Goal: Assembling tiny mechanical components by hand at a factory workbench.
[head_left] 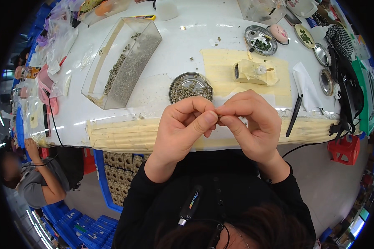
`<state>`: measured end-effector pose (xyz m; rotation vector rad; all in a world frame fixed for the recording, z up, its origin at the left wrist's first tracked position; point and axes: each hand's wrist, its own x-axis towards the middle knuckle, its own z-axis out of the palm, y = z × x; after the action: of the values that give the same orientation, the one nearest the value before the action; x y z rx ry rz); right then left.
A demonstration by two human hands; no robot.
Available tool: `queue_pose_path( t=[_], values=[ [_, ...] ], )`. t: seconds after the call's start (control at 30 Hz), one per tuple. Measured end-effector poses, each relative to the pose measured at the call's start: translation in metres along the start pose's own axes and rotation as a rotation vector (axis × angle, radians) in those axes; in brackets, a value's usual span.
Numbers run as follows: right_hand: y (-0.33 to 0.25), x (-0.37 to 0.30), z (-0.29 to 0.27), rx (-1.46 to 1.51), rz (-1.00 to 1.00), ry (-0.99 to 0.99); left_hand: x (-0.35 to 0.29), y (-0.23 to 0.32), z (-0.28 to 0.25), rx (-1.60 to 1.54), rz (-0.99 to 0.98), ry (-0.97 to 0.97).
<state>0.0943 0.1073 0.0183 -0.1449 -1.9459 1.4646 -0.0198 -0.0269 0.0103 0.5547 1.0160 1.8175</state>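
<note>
My left hand (179, 128) and my right hand (253, 120) meet over the table's front edge, thumbs and forefingers pinched together. Between the fingertips is a tiny brownish piece, too small to name. Just beyond them a round metal dish (171, 93) holds many small grey-green bits. To its right, a block wrapped in cream tape (253, 71) with a short stick on top sits on a sheet of cream tape (220, 58). A long clear bin (133, 68), partly filled with similar small bits, stands to the left.
Cream tape (120, 135) covers the table's front edge. A black tweezer-like tool (295, 115) and white paper (305, 85) lie at right, near metal lids (326, 81). A dish of dark green pieces (247, 36) stands farther back. Below is a blue crate (100, 166); a person (41, 182) sits at left.
</note>
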Motion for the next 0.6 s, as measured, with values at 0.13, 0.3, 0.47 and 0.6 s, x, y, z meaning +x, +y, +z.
queue_pose_path(
  t=[0.13, 0.3, 0.47, 0.6],
  values=[
    [0.001, -0.001, 0.005, -0.253, -0.216, 0.067, 0.003, -0.004, 0.005, -0.109, 0.005, 0.084],
    [0.003, -0.004, 0.008, -0.311, -0.267, 0.117, 0.002, -0.004, 0.01, -0.047, 0.032, 0.14],
    [0.0, -0.002, -0.005, -0.059, -0.017, -0.007, 0.002, -0.004, 0.001, 0.083, 0.015, 0.028],
    [0.002, -0.002, -0.004, -0.022, 0.011, 0.008, 0.002, -0.005, 0.001, 0.092, 0.01, 0.016]
  ],
)
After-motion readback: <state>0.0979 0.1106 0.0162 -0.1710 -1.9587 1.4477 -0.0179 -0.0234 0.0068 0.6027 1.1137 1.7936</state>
